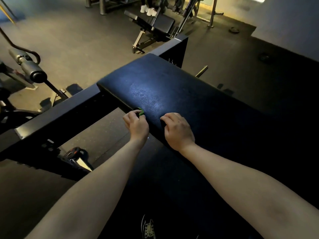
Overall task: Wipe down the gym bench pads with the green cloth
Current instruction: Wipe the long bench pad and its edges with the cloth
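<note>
A dark blue padded bench pad [172,90] slopes across the middle of the view, with a bright sheen on its near left part. My left hand [135,124] grips a small bunched green cloth [141,112] at the pad's near left edge. Only a sliver of the cloth shows past my curled fingers. My right hand [177,130] rests on the pad's near edge just to the right, fingers curled down onto the surface, holding nothing that I can see.
A black steel frame beam [57,116] runs left of the pad. A barbell sleeve [32,71] juts out at the far left. Another adjustable bench [155,25] stands behind, with a person's white shoes [148,10] near it. My shoe [148,228] is below.
</note>
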A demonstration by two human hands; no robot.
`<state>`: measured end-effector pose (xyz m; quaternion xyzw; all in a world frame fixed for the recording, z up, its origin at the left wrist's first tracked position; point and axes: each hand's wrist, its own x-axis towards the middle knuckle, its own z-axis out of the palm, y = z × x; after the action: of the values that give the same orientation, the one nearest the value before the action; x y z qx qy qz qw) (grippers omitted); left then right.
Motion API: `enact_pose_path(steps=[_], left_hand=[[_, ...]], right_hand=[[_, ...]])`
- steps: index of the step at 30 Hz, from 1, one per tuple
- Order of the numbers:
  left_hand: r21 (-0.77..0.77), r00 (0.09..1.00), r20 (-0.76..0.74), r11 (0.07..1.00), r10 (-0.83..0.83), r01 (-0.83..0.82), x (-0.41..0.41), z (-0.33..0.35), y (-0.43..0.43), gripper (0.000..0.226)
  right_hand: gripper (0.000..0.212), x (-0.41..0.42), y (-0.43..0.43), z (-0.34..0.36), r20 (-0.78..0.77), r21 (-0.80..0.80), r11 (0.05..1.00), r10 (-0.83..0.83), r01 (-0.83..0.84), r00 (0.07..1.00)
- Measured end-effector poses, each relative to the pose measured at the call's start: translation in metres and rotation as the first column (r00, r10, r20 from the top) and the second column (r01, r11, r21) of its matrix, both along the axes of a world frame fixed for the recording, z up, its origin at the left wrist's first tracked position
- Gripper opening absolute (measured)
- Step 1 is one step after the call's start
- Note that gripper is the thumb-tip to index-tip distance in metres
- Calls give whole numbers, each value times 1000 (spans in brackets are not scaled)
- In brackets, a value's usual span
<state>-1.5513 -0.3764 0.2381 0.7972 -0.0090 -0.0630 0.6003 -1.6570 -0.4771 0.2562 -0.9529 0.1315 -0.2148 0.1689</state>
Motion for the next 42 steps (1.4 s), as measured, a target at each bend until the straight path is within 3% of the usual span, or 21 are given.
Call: enact_pose_path(steps=[7,10,13,16,20,22,24,27,31,35,42], left_hand=[[31,999,32,999,14,-15,-54,-1,-15,15],[45,999,41,999,-3,1,-77,1,-19,12],[69,998,62,997,-32,28,-105,-4,-26,8],[74,987,149,996,-66,55,-131,-6,-30,12],[50,980,177,995,-95,88,-129,-8,-18,9],[12,982,191,1000,9,-12,-115,-6,-12,17],[-14,983,118,990,142,-142,-96,-2,-11,22],[-51,976,-63,976,209,-212,-82,-3,-25,25],[-22,965,-80,968,249,-252,-89,-8,-37,19],[-9,985,-61,987,161,-162,-119,-6,-36,6],[85,988,97,990,-118,110,-179,-10,-25,13]], right_hand=[[20,-5,-2,3,-81,12,1000,-16,17,997],[22,-15,-5,10,-162,28,997,72,-68,984],[27,-39,-16,11,-245,-122,986,83,-116,966],[27,-67,-24,4,-195,-220,973,31,-74,980],[25,-77,-26,-7,-107,-213,975,33,-56,994],[23,-74,-29,-7,-62,-160,986,44,-54,997],[27,-72,-31,-8,-26,-111,992,57,-59,998],[32,-72,-30,-10,6,-105,993,61,-60,998],[33,-68,-28,-11,-10,-110,993,42,-43,999],[32,-70,-26,-7,-41,-119,992,32,-37,999],[36,-88,-27,4,-66,-78,993,85,-90,994]])
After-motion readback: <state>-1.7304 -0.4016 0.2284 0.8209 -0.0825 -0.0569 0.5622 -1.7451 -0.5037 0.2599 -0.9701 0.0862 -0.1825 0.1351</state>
